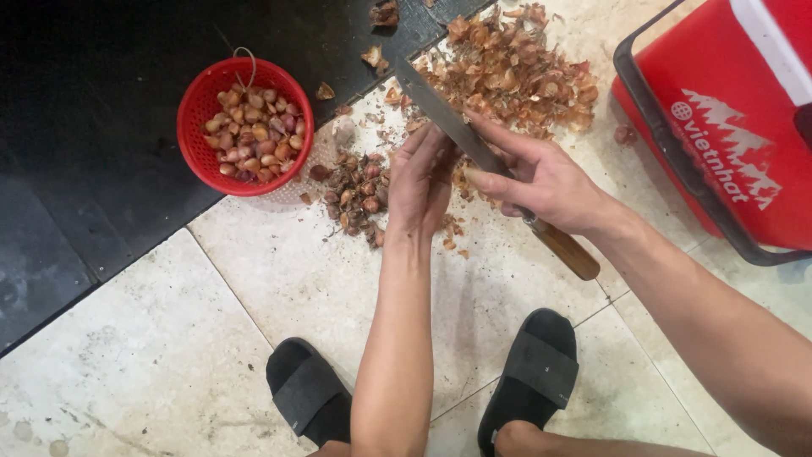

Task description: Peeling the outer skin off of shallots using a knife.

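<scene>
I am squatting on the tiled floor, black sandals planted at the bottom of the frame, with my work laid out in front of my knees. My right hand is closed around a long knife; the wooden handle sticks out behind my palm toward the lower right and the blade runs up toward the top centre of the frame. My forefinger lies along the blade, which looks like a grip for small, controlled cuts rather than chopping. My left hand is curled shut just below the blade at the centre of the frame, back toward the camera. It seems to pinch a small shallot against the edge, but the fingers hide it, so I cannot tell for sure what it holds.

Just left of that hand sits a little heap of unpeeled shallots, close enough to pick from without shifting. Farther to the upper left, a red plastic basket holds the pale pink peeled shallots, kept apart from the mess. The dry papery skins are piled at the top centre, beyond the knife, away from both heaps. A red cooler box stands at the right edge, well apart from the work.
</scene>
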